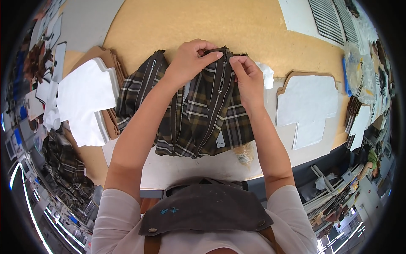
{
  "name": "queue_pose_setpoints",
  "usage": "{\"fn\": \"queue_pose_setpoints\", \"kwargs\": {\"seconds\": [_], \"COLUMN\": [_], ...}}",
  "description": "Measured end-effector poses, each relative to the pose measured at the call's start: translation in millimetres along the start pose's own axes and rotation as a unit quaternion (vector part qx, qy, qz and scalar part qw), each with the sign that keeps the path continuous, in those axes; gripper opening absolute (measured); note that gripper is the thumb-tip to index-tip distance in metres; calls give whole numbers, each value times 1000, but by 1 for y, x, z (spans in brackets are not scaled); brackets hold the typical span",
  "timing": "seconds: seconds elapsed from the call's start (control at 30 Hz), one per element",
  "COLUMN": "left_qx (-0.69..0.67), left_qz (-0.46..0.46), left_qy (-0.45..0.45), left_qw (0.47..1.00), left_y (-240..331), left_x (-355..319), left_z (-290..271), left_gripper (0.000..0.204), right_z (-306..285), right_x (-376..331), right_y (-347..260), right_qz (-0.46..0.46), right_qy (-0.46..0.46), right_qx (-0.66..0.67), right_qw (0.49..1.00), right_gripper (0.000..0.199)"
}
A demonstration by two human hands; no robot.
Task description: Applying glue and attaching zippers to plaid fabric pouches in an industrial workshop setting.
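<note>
Dark plaid garment pieces (196, 110) with long zippers lie bunched on the table in front of me. My left hand (192, 59) pinches the far end of one piece, its thumb on the cloth beside a zipper (220, 80). On the other side of that zipper, my right hand (248, 78) grips the edge of the same piece between thumb and fingers. A second zipper (151, 70) shows on plaid cloth left of my left forearm. Near the lower right of the cloth is a small pale triangular patch (220, 140).
White and brown T-shaped pattern pieces are stacked at the left (86, 99) and right (308, 106). A clear plastic bag (359, 72) lies at the far right. Close to the near table edge is a thread spool (244, 155). More plaid cloth (65, 163) hangs at the lower left.
</note>
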State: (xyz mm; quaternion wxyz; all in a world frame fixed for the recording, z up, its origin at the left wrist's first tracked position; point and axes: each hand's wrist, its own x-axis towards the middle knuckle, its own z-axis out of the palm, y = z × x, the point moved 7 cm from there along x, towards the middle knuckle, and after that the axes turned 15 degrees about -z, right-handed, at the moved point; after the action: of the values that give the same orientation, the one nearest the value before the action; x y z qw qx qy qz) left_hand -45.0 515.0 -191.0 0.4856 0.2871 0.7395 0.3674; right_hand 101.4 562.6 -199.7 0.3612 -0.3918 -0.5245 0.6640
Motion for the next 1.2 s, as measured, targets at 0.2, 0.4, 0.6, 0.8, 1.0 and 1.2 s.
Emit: {"fn": "queue_pose_setpoints", "kwargs": {"seconds": [0.2, 0.4, 0.6, 0.8, 1.0, 1.2], "left_qx": [0, 89, 26, 72, -10, -68], "left_qz": [-1, 112, 81, -58, -76, -43], "left_qy": [-2, 191, 153, 82, 76, 58], "left_qw": [1000, 971, 985, 992, 994, 995], "left_y": [-5, 11, -21, -96, -121, -127], "left_x": [2, -28, -112, -208, -246, -260], "left_z": [2, -12, -9, 26, 53, 65], "left_gripper": [23, 21, 17, 20, 24, 23], "right_z": [0, -9, -25, -29, -11, -6], "right_x": [-2, -4, -29, -87, -161, -181], "right_y": [1, 16, 9, -8, 15, 31], "right_qz": [-2, 13, -54, 29, 180, 29], "right_qy": [6, -7, -24, -84, -254, -271], "right_qx": [-22, -44, -146, -264, -361, -458], "right_qw": [1000, 999, 988, 960, 879, 846], "right_gripper": [12, 17, 25, 27, 44, 33]}}
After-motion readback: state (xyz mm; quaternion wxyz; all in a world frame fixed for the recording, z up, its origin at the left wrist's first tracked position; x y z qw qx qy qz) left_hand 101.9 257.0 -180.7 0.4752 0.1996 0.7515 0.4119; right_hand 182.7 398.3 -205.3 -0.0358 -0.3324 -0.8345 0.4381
